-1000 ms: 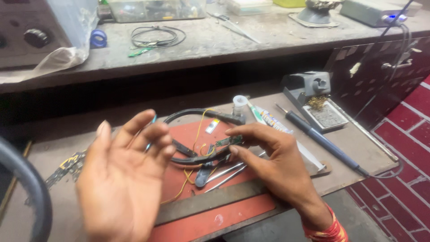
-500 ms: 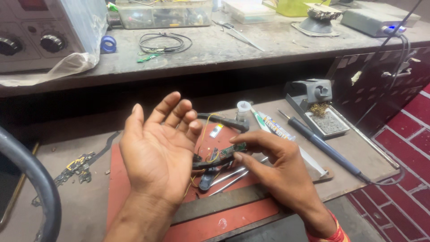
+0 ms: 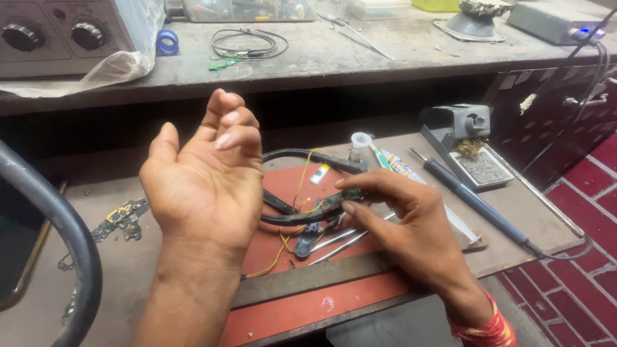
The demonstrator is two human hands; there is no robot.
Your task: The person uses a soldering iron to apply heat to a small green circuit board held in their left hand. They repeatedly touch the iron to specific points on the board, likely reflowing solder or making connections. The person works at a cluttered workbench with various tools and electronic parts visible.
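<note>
A small circuit board (image 3: 334,200) sits pinched between the right hand's (image 3: 411,225) fingers (image 3: 360,182) above the table (image 3: 514,199), while the left hand (image 3: 202,177) hovers empty, fingers loosely curled.

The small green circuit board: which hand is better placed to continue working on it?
Probably the right hand: its fingers pinch the circuit board on the black neckband. The left hand is raised, palm open, holding nothing.
</note>
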